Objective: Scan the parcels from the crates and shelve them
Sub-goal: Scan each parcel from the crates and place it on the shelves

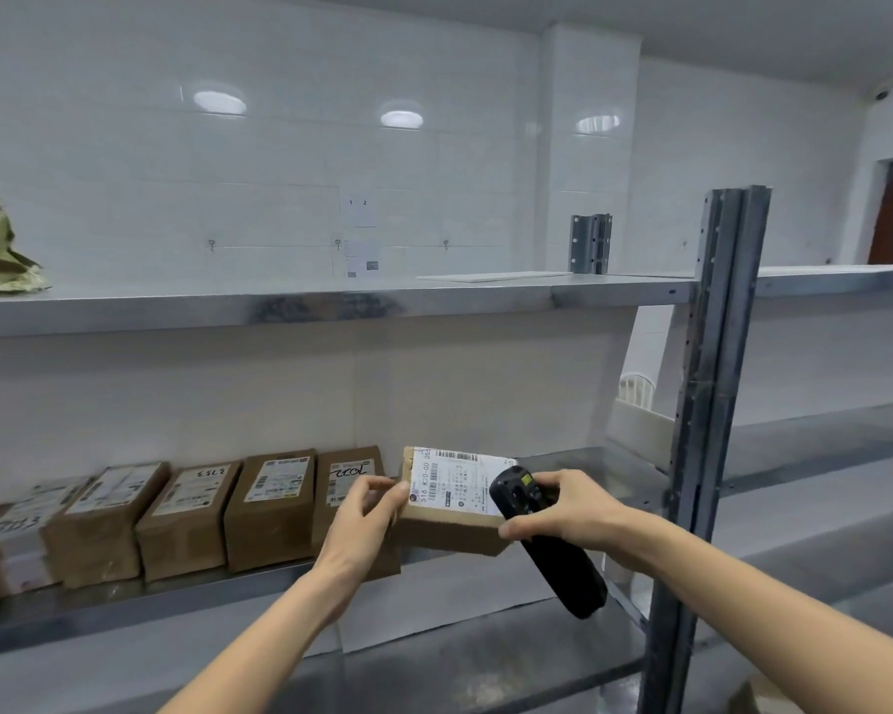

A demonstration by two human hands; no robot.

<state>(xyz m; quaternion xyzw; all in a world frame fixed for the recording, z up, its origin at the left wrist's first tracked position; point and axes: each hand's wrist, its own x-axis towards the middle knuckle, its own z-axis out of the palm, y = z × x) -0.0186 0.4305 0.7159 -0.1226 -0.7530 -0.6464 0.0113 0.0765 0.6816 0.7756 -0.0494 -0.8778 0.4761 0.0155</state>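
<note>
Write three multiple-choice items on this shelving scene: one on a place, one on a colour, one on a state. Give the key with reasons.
1. Where does the row of shelved parcels stand?
A. on the top shelf
B. on the middle shelf
C. on the floor

2. What colour is the scanner?
A. black
B. yellow
C. white

3. How is the labelled parcel held?
A. by the left hand alone
B. lying free on the shelf
C. between both hands

Key: 1 B, the boxes stand on the middle shelf, under the top shelf. 2 A, its body is black. 3 C, the left hand grips its left end, while the right hand, also holding the scanner, is at its right end.
</note>
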